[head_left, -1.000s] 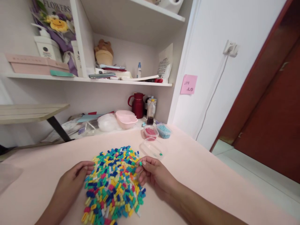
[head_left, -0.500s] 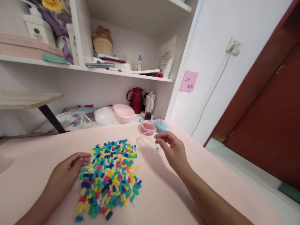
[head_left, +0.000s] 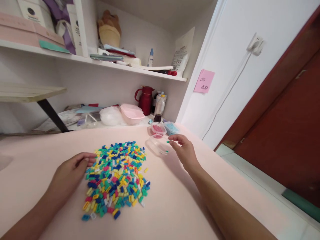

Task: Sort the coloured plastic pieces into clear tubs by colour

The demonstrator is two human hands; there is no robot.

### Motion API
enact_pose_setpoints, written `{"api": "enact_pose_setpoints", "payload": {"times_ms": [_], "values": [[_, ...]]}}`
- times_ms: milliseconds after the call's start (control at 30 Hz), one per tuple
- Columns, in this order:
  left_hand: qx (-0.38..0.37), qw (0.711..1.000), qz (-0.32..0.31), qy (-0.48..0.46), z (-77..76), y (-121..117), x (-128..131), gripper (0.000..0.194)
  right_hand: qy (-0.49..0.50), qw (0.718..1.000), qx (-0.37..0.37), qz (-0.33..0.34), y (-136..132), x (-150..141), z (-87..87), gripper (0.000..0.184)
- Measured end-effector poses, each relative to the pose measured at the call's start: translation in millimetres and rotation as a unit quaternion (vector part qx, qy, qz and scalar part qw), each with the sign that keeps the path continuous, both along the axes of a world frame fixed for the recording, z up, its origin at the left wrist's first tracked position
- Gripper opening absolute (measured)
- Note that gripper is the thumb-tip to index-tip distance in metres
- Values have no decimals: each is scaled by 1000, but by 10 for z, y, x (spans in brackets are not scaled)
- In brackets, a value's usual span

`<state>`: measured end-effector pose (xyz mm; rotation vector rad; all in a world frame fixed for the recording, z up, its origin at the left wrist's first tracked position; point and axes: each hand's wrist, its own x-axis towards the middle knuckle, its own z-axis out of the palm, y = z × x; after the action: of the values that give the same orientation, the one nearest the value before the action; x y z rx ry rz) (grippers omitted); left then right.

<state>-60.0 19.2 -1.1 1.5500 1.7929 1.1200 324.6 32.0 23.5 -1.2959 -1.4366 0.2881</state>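
Green brick [head_left: 168, 142] | small, so our right hand [head_left: 186, 151] pinched it between fingers by the clear tub [head_left: 157, 146] | left hand [head_left: 71, 170] neared pile [head_left: 117, 176], fingers together, hold unclear

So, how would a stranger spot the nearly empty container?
On the pink tabletop, look right of the colorful heap, near the right hand. Behind the container sit a red-filled tub and a blue-filled tub; it shows one green piece.

A home room, with shelves [head_left: 140, 68], a plush toy [head_left: 110, 31] and a jug [head_left: 145, 100].
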Motion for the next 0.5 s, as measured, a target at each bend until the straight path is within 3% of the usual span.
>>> {"api": "enact_pose_setpoints", "payload": {"times_ms": [167,233,333,433,500], "values": [[11,1000,0,7,12,-2,11,31,-3,1000,15,-10,-32,-35,20,19],[14,1000,1,7,21,-7,23,32,30,999,9,20,-91,-103,70,18],[17,1000,6,2,35,-19,48,32,68,980,-69,176,-235,-247,162,17],[15,1000,10,-7,44,-29,70,32,-24,914,-146,378,-392,-387,215,16],[10,1000,8,-11,41,-32,75,32,-88,862,-174,468,-458,-455,194,20]]}}
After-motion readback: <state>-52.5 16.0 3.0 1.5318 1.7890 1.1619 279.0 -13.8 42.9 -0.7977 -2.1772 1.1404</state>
